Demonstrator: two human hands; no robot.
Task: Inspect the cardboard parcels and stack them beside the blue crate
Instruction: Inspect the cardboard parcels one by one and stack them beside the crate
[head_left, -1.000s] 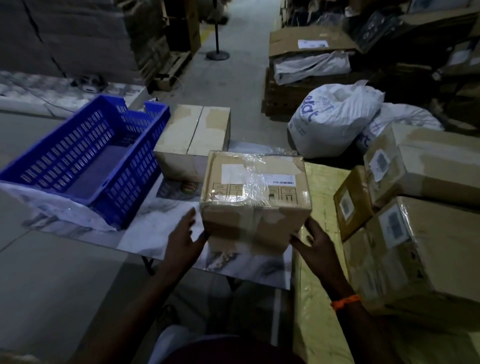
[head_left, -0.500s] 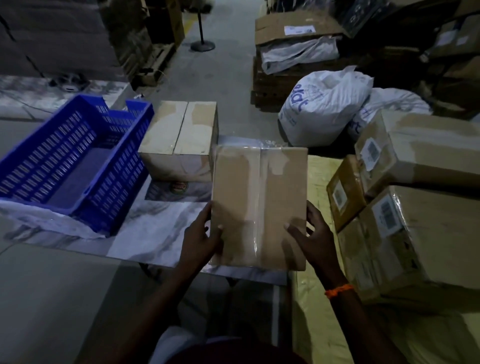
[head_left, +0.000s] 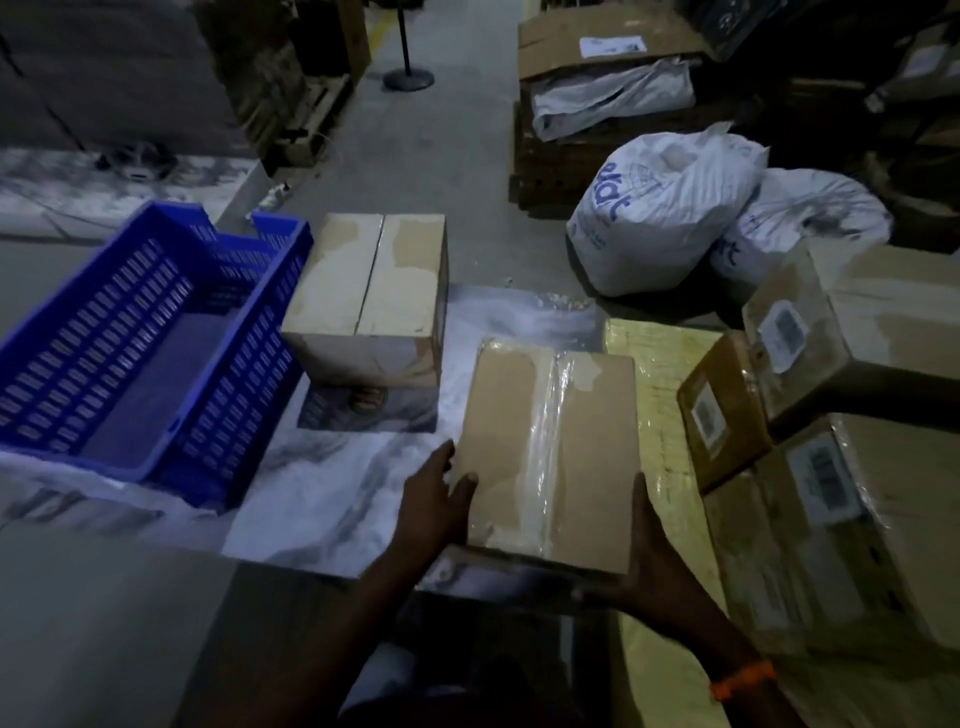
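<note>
I hold a taped cardboard parcel (head_left: 550, 457) over the near edge of the marble-patterned table (head_left: 332, 499), its plain taped face up. My left hand (head_left: 434, 499) grips its near left corner. My right hand (head_left: 644, 566) grips its near right corner from below. A second cardboard parcel (head_left: 369, 299) sits on the table right beside the empty blue crate (head_left: 150, 353), touching its right wall.
Several unsorted cardboard parcels (head_left: 852, 467) are piled on a yellow surface (head_left: 660, 395) at the right. Two white sacks (head_left: 665, 208) lie on the floor behind. Pallets with boxes (head_left: 602, 78) and a post stand (head_left: 408, 78) flank the aisle beyond.
I have turned the parcel over from its labelled face to a plain taped face. It has shifted slightly right and nearer, and my right hand has slid under its near corner.
</note>
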